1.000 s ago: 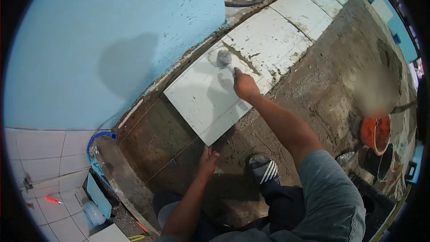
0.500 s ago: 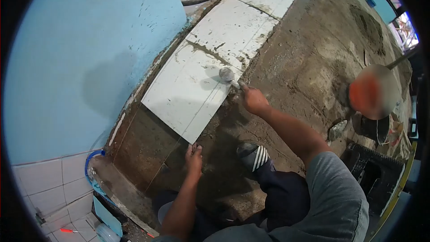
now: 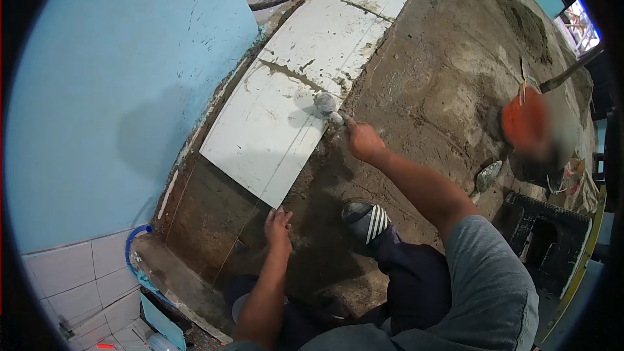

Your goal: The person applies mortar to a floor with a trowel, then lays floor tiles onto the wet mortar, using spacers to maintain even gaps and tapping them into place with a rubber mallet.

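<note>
The mallet [image 3: 326, 104], gripped in the right hand [image 3: 365, 143], has been moved to the tile [image 3: 263, 133] edge; the left hand [image 3: 278, 226], probably open, is pressed at the corner.

No legible text, label, brand name, number or sign appears on any surface in this view, including the white floor tile [image 3: 266, 133], the blue wall [image 3: 117, 91] and the striped sandal [image 3: 366, 220] at six o'clock.
</note>
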A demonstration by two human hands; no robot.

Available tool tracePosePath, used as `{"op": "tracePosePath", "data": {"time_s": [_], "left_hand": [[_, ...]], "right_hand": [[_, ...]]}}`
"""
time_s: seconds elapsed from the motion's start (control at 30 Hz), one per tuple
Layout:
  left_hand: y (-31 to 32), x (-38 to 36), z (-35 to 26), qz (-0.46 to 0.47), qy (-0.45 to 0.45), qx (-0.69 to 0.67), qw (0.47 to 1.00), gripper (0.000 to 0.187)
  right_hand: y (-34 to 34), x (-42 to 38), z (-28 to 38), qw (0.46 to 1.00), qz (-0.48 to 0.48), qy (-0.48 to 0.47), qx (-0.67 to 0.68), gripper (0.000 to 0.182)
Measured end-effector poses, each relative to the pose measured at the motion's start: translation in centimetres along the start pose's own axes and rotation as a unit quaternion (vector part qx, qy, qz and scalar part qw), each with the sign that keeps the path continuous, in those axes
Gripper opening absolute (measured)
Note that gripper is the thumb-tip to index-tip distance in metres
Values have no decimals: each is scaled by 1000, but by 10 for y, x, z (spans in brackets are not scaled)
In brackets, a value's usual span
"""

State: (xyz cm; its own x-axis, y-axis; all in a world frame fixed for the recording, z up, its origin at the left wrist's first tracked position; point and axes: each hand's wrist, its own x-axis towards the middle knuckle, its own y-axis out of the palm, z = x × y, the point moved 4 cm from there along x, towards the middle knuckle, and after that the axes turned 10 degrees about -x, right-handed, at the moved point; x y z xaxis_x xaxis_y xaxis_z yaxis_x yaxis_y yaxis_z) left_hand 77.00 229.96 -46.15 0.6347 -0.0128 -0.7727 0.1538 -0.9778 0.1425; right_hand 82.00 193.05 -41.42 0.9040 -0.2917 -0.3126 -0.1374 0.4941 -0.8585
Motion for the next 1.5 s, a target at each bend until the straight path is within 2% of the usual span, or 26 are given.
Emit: {"op": "tracePosePath", "data": {"time_s": [0.07, 0.13, 0.27, 0.47, 0.57, 0.77, 0.87, 1.07, 1.17, 1.37, 1.47, 1.5], "left_hand": [[-9, 14, 4, -9, -24, -54, 998, 50], [-18, 22, 7, -17, -61, -103, 993, 49], [-21, 29, 11, -32, -77, -81, 993, 48], [-22, 29, 9, -23, -87, -64, 994, 47], [-26, 32, 12, -25, -83, -69, 994, 48], [-24, 33, 10, -21, -76, -52, 996, 52], [-28, 39, 14, -20, -81, -43, 996, 53], [-34, 45, 17, -24, -80, -39, 996, 54], [-30, 40, 15, -28, -84, -44, 995, 55], [-31, 42, 16, -22, -76, -34, 996, 53], [-28, 35, 12, -28, -73, -29, 997, 50], [-32, 38, 15, -23, -70, -31, 997, 49]], "right_hand": [[0, 2, -3, 1000, 14, -19, -21, 40], [-1, -4, -6, 999, -48, -20, 15, 38], [-10, -6, -15, 992, -110, 18, 65, 36], [1, 12, -25, 999, 4, 30, 16, 40], [-1, -3, -11, 997, -66, 0, 43, 40], [5, 4, -10, 1000, 20, 7, 5, 40], [-1, -4, -11, 999, -34, -13, 19, 41], [11, 2, -21, 999, 7, 25, 43, 39], [2, -1, -13, 1000, -5, -11, 6, 39], [0, 11, 7, 998, 42, -9, 53, 43], [-6, 21, 28, 996, -37, -63, 42, 52], [-4, 30, 32, 997, -20, -39, 57, 54]]}}
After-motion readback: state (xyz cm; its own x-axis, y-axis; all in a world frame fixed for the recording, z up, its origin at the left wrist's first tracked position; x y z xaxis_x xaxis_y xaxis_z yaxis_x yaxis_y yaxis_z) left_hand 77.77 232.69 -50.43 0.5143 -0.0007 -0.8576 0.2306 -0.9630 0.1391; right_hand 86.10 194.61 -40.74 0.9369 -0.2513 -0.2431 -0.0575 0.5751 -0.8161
